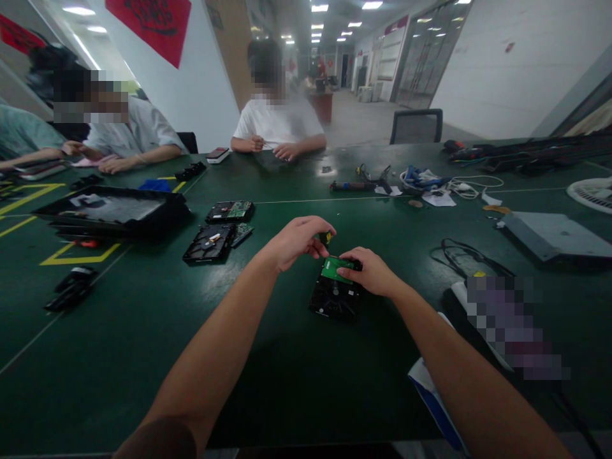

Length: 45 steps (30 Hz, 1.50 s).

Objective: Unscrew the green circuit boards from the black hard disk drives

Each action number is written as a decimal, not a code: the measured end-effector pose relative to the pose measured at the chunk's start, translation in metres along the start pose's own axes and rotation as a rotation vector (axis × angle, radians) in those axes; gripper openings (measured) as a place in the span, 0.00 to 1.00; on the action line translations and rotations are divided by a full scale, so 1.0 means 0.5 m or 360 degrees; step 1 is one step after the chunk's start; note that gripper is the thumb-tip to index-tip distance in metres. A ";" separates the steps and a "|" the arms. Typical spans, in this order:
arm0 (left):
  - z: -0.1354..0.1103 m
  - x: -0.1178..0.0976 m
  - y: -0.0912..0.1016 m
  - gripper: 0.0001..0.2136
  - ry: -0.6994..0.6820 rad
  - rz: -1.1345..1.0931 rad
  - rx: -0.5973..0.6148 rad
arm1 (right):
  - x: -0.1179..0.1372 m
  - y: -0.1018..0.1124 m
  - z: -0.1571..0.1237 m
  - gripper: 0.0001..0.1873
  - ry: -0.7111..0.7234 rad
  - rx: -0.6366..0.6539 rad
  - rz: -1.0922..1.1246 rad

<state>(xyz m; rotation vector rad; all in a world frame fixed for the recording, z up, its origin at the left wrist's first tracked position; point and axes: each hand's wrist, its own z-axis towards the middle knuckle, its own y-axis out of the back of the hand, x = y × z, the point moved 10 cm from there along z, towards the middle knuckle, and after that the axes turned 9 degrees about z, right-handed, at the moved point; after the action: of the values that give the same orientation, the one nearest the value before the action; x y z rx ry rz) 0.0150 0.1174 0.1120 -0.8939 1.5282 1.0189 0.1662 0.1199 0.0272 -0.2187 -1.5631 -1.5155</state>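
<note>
A hard drive [335,301] lies on the table in front of me, its green circuit board [333,268] facing up at the far end. My right hand [368,271] grips it at the far right, thumb on the board and fingers along the edge. Just above the board's far left corner is my left hand [301,241], fingers curled around a short black-and-yellow screwdriver [326,238]. The screwdriver's tip is too small to make out.
Left of centre lie two more hard drives [210,243] and a loose circuit board [241,234]. Black trays [115,213] are stacked farther left. Cables [471,185], a grey metal box [557,233] and a power lead [473,252] occupy the right. People sit across the table.
</note>
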 end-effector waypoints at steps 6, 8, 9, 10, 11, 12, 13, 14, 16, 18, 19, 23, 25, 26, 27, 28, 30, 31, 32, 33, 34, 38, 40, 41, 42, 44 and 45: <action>-0.003 -0.005 0.001 0.09 -0.0012 0.0081 0.0008 | 0.004 0.000 0.000 0.18 -0.0003 0.0011 -0.0011; -0.005 -0.007 -0.004 0.09 0.0005 0.0051 0.0034 | 0.003 0.001 0.000 0.18 -0.0004 0.0001 -0.0001; -0.006 -0.008 -0.006 0.09 0.0012 0.0035 0.0044 | 0.002 0.001 0.000 0.18 -0.0007 -0.0006 0.0004; -0.007 -0.008 -0.008 0.08 0.0016 0.0018 0.0051 | 0.000 0.001 0.000 0.18 -0.0010 -0.0014 0.0007; -0.007 -0.008 -0.009 0.07 0.0017 0.0001 0.0053 | -0.001 0.001 -0.001 0.19 -0.0014 -0.0018 0.0008; -0.006 -0.008 -0.009 0.07 0.0013 -0.0011 0.0054 | -0.003 0.001 -0.001 0.19 -0.0016 -0.0020 0.0007; -0.005 -0.007 -0.009 0.07 0.0007 -0.0014 0.0054 | -0.004 0.001 -0.001 0.19 -0.0013 -0.0016 0.0005; -0.003 -0.006 -0.007 0.06 -0.0003 -0.0008 0.0048 | -0.003 0.000 -0.001 0.19 -0.0007 -0.0010 0.0005; 0.001 -0.004 -0.001 0.07 -0.0031 0.0026 0.0019 | -0.001 0.000 -0.001 0.18 0.0012 0.0002 0.0009; 0.004 -0.003 0.007 0.07 -0.0056 0.0071 -0.0015 | 0.002 0.000 -0.001 0.17 0.0026 0.0007 0.0012; 0.005 -0.003 0.010 0.07 -0.0065 0.0088 -0.0030 | 0.003 0.000 -0.001 0.17 0.0025 0.0008 0.0012; 0.003 -0.003 0.009 0.08 -0.0052 0.0095 -0.0017 | 0.001 0.001 -0.001 0.18 -0.0009 0.0000 0.0016; 0.000 0.000 0.003 0.09 -0.0017 0.0053 0.0007 | 0.000 0.001 -0.001 0.18 -0.0019 -0.0004 0.0017; -0.002 0.001 0.000 0.09 -0.0002 0.0022 0.0021 | -0.001 0.000 -0.001 0.18 -0.0019 -0.0005 0.0015; -0.003 0.001 -0.003 0.10 0.0005 -0.0010 0.0035 | -0.002 0.000 -0.001 0.18 -0.0017 -0.0007 0.0013; -0.003 0.002 -0.006 0.10 0.0007 -0.0038 0.0053 | -0.002 0.000 -0.001 0.18 -0.0013 -0.0007 0.0011; -0.003 0.001 -0.011 0.09 -0.0005 -0.0074 0.0077 | -0.002 -0.001 0.000 0.19 -0.0008 -0.0006 0.0006; -0.003 0.001 -0.012 0.08 -0.0015 -0.0077 0.0081 | -0.002 -0.001 0.000 0.19 -0.0005 -0.0006 0.0004; -0.002 0.000 -0.011 0.08 -0.0027 -0.0068 0.0078 | -0.001 -0.001 0.000 0.19 -0.0001 -0.0005 0.0002; -0.001 0.000 -0.009 0.07 -0.0039 -0.0050 0.0068 | 0.000 -0.001 0.000 0.19 0.0004 -0.0004 0.0000; 0.000 -0.001 -0.007 0.07 -0.0052 -0.0028 0.0053 | 0.001 -0.001 0.000 0.18 0.0010 -0.0003 0.0000; 0.006 0.001 0.003 0.08 -0.0070 0.0035 -0.0008 | 0.007 0.001 0.000 0.17 0.0030 -0.0014 0.0002; 0.008 0.004 0.006 0.09 -0.0065 0.0039 -0.0024 | 0.007 0.002 0.000 0.17 0.0028 -0.0016 0.0006; 0.009 0.006 0.007 0.09 -0.0060 0.0033 -0.0030 | 0.006 0.001 -0.001 0.17 0.0025 -0.0016 0.0008; 0.009 0.007 0.007 0.09 -0.0056 0.0021 -0.0032 | 0.005 0.001 -0.001 0.17 0.0021 -0.0015 0.0010; 0.010 0.010 0.005 0.09 -0.0046 -0.0011 -0.0023 | 0.003 0.000 -0.001 0.17 0.0013 -0.0010 0.0006; 0.011 0.011 0.004 0.09 -0.0045 -0.0025 -0.0017 | 0.002 -0.001 -0.001 0.18 0.0009 -0.0007 0.0001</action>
<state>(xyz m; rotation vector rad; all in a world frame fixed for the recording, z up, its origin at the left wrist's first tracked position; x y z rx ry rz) 0.0140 0.1230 0.1066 -0.8943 1.4912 1.0250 0.1658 0.1191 0.0275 -0.2176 -1.5553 -1.5182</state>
